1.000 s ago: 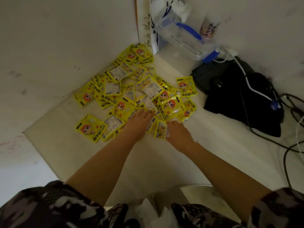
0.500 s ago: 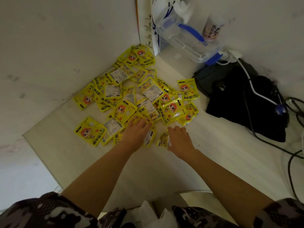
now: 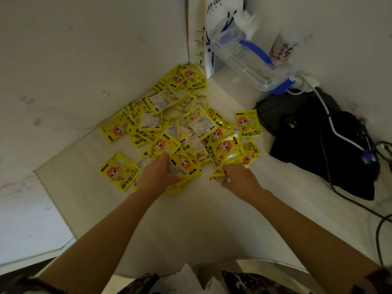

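Several yellow hand-warmer packets with a cartoon face lie in a loose pile on the pale table, in the corner against the white wall. My left hand is at the pile's near edge, with its fingers curled round a packet. My right hand is just to the right and pinches a crumpled packet against the table. One packet lies apart, left of my left hand.
A clear plastic box with blue handles, a white paper bag and a cup stand at the back. A black bag with a white cable fills the right side. Dark cables trail at the far right.
Both hands have closed on packets at the near edge of the pile. My left hand's fingers lay flat before and now curl round a packet; the right hand has drawn one out.
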`<action>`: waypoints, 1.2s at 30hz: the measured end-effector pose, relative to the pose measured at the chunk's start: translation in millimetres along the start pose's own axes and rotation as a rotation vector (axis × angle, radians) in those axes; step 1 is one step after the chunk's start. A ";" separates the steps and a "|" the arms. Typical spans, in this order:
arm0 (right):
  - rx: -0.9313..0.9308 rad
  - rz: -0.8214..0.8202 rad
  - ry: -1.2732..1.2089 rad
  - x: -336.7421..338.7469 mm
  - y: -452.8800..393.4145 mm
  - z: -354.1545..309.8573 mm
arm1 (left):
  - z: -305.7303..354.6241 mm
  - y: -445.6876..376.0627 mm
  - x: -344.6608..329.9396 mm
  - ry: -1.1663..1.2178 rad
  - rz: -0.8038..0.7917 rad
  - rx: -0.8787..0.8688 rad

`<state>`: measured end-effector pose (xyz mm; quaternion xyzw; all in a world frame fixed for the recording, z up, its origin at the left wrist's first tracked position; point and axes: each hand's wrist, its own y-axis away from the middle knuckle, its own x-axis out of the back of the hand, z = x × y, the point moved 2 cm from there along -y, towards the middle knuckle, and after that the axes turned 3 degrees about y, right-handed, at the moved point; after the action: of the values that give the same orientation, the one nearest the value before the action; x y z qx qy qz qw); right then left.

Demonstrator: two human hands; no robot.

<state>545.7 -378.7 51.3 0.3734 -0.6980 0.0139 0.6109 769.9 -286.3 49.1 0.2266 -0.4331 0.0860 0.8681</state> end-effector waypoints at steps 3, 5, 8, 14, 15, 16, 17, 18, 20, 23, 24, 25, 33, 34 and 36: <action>0.022 0.069 0.034 22.7 -18.1 7.9 | -8.0 -14.4 15.2 0.130 0.063 0.092; 0.042 0.084 0.089 33.5 -30.4 11.0 | -9.7 -26.0 24.2 0.148 0.098 0.120; 0.071 0.079 0.222 42.4 -49.5 14.5 | -13.9 -45.1 31.9 0.163 0.094 0.150; 0.108 0.035 0.391 34.6 -77.6 22.4 | -21.4 -75.9 29.9 0.085 0.100 0.176; 0.113 0.042 0.381 31.9 -79.1 23.3 | -21.4 -79.2 28.4 0.068 0.094 0.173; 0.124 0.063 0.373 29.8 -79.8 24.1 | -20.9 -81.5 27.2 0.042 0.081 0.170; 0.132 0.090 0.366 27.5 -80.0 25.2 | -21.6 -83.1 25.5 0.011 0.069 0.168; 0.134 0.110 0.364 25.2 -80.1 26.3 | -22.1 -84.1 24.1 -0.021 0.061 0.164; 0.130 0.134 0.359 21.5 -80.2 28.0 | -24.3 -85.6 21.7 -0.074 0.047 0.160; 0.123 0.155 0.421 19.1 -81.8 27.6 | -24.1 -85.0 20.4 -0.078 0.035 0.177; 0.121 0.165 0.431 19.7 -83.6 26.9 | -23.5 -84.7 20.5 -0.070 0.033 0.183; 0.115 0.159 0.425 21.6 -84.8 25.4 | -23.3 -84.2 20.2 -0.068 0.032 0.188; 0.082 0.106 0.422 30.6 -87.9 21.7 | -20.2 -74.1 14.5 -0.201 0.101 0.076; 0.076 0.101 0.419 30.6 -88.2 22.0 | -18.8 -72.5 14.1 -0.223 0.114 0.054; 0.068 0.105 0.414 30.6 -87.8 23.1 | -16.8 -70.7 11.7 -0.257 0.110 0.028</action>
<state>574.2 -468.4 33.5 0.3461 -0.5751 0.1454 0.7268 813.5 -341.4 27.0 0.2237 -0.5512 0.1098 0.7963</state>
